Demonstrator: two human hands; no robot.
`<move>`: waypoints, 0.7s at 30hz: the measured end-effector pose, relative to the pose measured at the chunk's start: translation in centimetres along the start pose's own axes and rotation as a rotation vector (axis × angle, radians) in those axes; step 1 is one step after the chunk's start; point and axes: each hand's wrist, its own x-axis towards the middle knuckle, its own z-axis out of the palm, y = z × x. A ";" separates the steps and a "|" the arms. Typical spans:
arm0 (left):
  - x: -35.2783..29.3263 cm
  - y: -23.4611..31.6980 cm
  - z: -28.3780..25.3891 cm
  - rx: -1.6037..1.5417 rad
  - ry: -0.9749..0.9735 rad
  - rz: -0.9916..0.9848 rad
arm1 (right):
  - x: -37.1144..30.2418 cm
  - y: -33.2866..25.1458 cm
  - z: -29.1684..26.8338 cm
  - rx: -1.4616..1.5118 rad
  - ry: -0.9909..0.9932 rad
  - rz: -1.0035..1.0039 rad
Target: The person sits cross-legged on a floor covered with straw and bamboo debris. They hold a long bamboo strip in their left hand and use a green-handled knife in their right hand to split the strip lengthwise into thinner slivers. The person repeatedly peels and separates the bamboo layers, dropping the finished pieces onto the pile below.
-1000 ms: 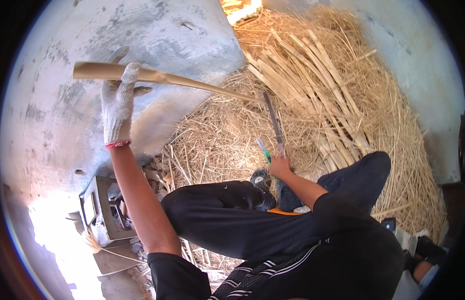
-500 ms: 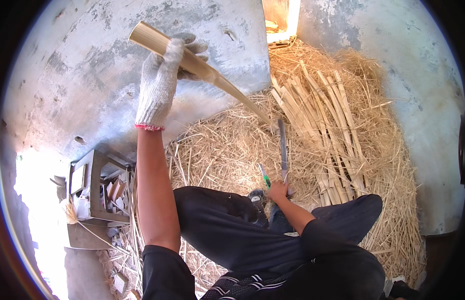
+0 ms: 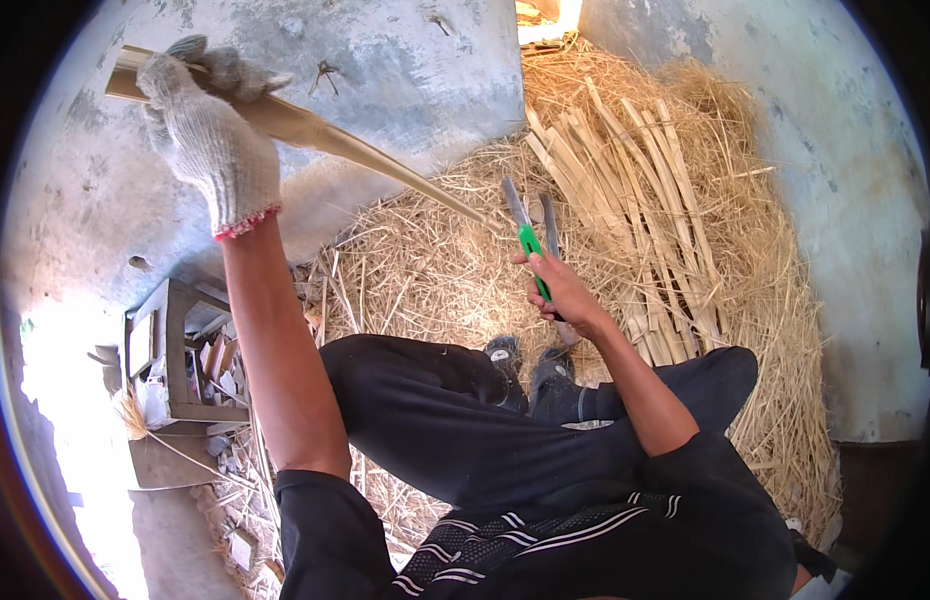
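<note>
My left hand (image 3: pixel 215 135), in a white knit glove with a red cuff edge, is closed around the upper end of a long bamboo piece (image 3: pixel 320 132). The bamboo slants down to the right, its far end near the straw. In my bare right hand (image 3: pixel 565 292) is a green-handled utility knife (image 3: pixel 530 242), blade out and pointing up and away. Just behind it a long dark blade (image 3: pixel 551 222) stands or lies close to my feet; my right hand partly hides it, and I cannot tell what supports it.
Split bamboo strips (image 3: pixel 650 200) lie in a bundle on the right, on straw-like shavings (image 3: pixel 425 265). A worn grey wall (image 3: pixel 405 60) rises ahead, another wall (image 3: pixel 815 200) at the right. A small wooden stand (image 3: pixel 170 350) filled with scraps is at the left. My shoes (image 3: pixel 555 375) rest in the middle.
My left hand has swung left with the bamboo. My right hand has come up and away from my feet with the green knife, apart from the dark blade's handle end.
</note>
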 end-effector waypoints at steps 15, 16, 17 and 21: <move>-1.7 -3.3 0.7 -0.403 -0.781 -0.501 | -2.5 -5.0 6.6 -0.027 0.189 -0.358; -1.6 -4.1 0.1 -0.371 -0.688 -0.493 | -2.5 -5.5 6.8 -0.152 0.145 -0.422; -1.8 -4.0 0.1 -0.327 -0.593 -0.482 | -2.9 -6.1 7.7 -0.204 0.166 -0.491; -4.9 -2.8 1.5 -0.009 -0.119 -0.311 | -4.7 -8.8 10.4 -0.312 0.207 -0.648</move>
